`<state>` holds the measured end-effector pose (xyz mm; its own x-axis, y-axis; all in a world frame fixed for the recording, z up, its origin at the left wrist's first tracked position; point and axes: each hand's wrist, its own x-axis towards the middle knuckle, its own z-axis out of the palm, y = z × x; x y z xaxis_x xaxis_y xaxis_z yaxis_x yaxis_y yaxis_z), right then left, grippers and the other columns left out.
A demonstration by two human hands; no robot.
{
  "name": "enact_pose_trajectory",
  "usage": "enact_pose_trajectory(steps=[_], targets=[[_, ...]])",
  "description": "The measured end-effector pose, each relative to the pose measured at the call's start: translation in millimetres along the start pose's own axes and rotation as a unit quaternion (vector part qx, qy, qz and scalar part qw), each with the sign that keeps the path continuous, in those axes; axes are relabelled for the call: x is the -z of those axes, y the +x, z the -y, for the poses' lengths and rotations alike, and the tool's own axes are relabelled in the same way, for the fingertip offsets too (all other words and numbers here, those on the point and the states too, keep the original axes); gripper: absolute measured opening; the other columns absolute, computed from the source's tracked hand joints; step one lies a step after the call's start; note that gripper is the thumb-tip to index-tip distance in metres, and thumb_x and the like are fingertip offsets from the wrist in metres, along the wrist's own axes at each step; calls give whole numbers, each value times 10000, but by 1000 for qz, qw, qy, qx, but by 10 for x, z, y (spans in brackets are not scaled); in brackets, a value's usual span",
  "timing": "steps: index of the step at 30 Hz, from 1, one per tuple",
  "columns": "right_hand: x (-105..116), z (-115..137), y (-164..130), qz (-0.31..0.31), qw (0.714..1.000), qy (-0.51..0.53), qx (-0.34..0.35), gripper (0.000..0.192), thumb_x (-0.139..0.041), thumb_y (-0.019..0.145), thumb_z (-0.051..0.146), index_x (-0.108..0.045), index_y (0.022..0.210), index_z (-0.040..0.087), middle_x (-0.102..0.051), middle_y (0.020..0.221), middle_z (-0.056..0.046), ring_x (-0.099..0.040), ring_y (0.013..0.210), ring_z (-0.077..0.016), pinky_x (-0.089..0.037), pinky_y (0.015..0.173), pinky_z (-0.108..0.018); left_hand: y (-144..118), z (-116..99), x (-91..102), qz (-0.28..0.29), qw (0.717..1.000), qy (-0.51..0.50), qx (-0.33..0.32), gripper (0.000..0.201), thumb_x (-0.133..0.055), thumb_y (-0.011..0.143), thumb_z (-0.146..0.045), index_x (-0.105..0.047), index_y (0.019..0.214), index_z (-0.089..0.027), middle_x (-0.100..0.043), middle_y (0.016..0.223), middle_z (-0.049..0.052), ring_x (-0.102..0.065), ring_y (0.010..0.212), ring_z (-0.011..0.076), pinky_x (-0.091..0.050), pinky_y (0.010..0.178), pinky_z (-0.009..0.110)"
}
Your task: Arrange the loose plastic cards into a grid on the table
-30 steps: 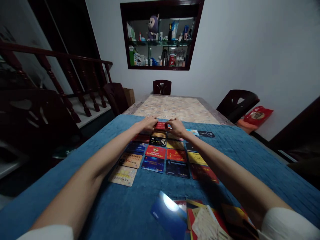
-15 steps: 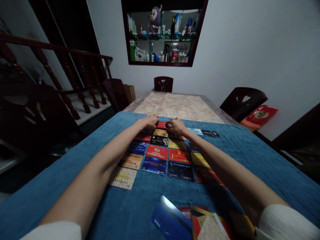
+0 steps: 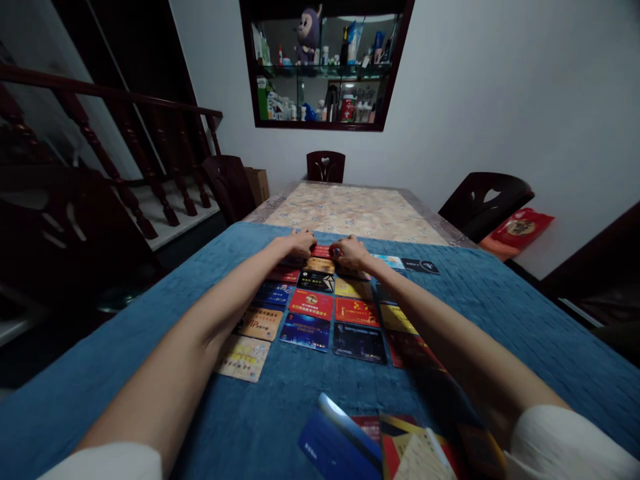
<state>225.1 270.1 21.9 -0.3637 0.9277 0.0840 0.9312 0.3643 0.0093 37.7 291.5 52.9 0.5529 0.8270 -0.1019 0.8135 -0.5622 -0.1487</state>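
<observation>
At the far end of rows of plastic cards, my left hand and my right hand reach forward to one red card. The left fingers are closed at its left edge and the right fingers pinch its right edge; the card lies flat or nearly so. Just below it sits a gold card, then a black VIP card and a red card with yellow lettering. My forearms cover parts of the outer columns. Further right are a light blue card and a black card.
Close to me lies a loose pile of cards with a blue card on top at its left. A blue cloth covers the near part of the table; beyond it runs a patterned tabletop. Dark wooden chairs stand around.
The view has shifted very slightly. Both hands stay at the red card's edges, and the cards keep their arrangement.
</observation>
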Motion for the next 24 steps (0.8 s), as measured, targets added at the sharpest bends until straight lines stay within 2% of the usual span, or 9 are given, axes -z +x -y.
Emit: enact_pose_trajectory(steps=[7,13,17,24], targets=[[-12,14,10,2,1000,1,8,350,-532,884,307,-697,1192,295,-669,1278,-81,-500,1216,-349,-395,908,-430,-13,3,-8,3,1000,-4,-7,311,-580,699,-107,-685,978,-198,-635,1203,117,-458,1250,320,-376,1085,579],[-15,10,6,-1,1000,5,9,347,-525,895,321,-693,1197,291,-659,1295,-85,-490,1219,-360,-416,896,-435,13,17,-38,-6,1000,-7,-6,346,-586,683,-113,-687,998,-214,-608,1255,115,-436,1263,325,-387,1074,550],[-8,0,8,-1,1000,6,12,349,-542,874,311,-701,1184,287,-663,1288,-83,-486,1219,-362,-424,891,-433,52,13,-44,-7,1000,-10,-4,345,-583,668,-112,-697,983,-194,-591,1287,133,-415,1287,346,-367,1084,572],[-4,-30,26,0,1000,8,23,378,-557,826,264,-698,1177,254,-718,1165,-94,-512,1182,-350,-437,871,-407,86,22,-50,13,1000,-20,0,370,-551,670,-92,-673,1004,-196,-666,1155,113,-464,1260,301,-389,1075,509]])
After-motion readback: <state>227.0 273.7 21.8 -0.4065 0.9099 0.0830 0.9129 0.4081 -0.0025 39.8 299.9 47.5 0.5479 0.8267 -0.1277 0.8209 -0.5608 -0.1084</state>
